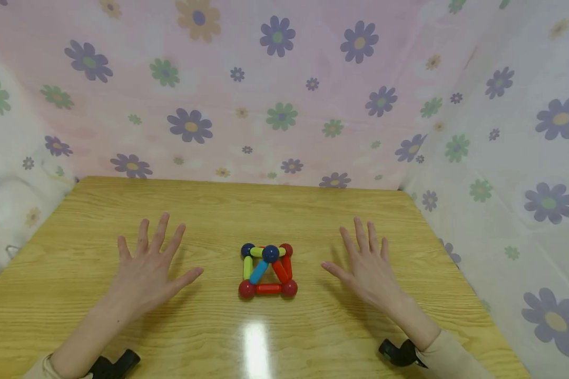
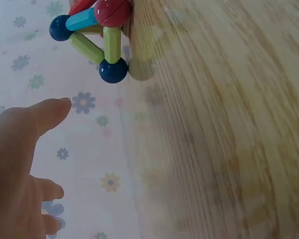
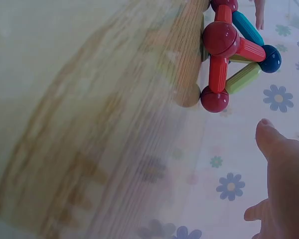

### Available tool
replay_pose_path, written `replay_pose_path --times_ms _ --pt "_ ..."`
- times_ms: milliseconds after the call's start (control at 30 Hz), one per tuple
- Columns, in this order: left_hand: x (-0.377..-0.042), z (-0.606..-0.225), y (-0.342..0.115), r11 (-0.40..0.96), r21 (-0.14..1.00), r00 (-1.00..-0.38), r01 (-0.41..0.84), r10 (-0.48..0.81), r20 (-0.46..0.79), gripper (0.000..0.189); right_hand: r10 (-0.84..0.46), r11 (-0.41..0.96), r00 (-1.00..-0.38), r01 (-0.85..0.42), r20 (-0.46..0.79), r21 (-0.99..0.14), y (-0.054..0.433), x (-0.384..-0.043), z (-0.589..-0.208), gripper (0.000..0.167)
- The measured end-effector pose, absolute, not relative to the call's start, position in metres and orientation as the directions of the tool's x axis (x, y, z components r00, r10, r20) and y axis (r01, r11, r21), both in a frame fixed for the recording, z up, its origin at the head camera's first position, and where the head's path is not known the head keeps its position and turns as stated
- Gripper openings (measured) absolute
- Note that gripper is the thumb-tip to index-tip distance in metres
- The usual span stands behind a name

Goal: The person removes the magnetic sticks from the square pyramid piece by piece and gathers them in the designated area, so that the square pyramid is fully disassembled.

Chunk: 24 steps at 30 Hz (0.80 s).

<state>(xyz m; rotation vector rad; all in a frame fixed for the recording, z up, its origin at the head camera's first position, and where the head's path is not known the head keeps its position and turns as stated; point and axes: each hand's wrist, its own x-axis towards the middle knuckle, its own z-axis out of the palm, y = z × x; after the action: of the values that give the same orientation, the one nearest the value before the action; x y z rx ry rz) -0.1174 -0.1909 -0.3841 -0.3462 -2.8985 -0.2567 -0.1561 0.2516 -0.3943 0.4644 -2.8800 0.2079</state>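
Observation:
A small pyramid of toy building rods and balls (image 1: pixel 268 288) stands on the wooden table, between the two hands and apart from both. Its square base has red balls and one dark blue ball at the corners, joined by red and yellow-green rods; a dark blue ball (image 1: pixel 271 253) tops it, with a blue rod (image 1: pixel 259 272) among those leading up. To its left, my left hand (image 1: pixel 144 276) is held over the table with fingers spread and straight. On the other side my right hand (image 1: pixel 372 271) is spread likewise, its thumb toward the pyramid. Neither hand holds anything.
The wooden table (image 1: pixel 208 210) ends at a flowered cloth (image 1: pixel 237 105) hanging behind it. More flowered cloth (image 1: pixel 526 158) hangs along the right side and the left. Black wrist devices (image 1: pixel 116 366) sit by the sleeves at both wrists.

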Motion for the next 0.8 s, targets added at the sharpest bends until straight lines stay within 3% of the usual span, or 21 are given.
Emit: replay_pose_path --times_ms 167,333,800 --pt "-0.118 -0.383 -0.189 0.955 0.161 -0.956 0.250 0.218 0.197 0.099 -0.300 0.941 -0.927 -0.326 0.225 -0.088 0.250 -0.157 -0.393 0.096" --pt "-0.117 -0.382 -0.183 0.934 0.245 -0.964 0.260 0.236 0.122 0.100 -0.311 0.936 -0.929 -0.336 0.200 -0.106 0.246 -0.157 -0.390 0.097" --pt "-0.117 -0.389 -0.156 0.808 0.536 -0.949 0.246 0.314 -0.038 0.119 -0.354 0.841 -0.910 -0.410 0.214 -0.352 0.218 -0.156 -0.393 0.083"
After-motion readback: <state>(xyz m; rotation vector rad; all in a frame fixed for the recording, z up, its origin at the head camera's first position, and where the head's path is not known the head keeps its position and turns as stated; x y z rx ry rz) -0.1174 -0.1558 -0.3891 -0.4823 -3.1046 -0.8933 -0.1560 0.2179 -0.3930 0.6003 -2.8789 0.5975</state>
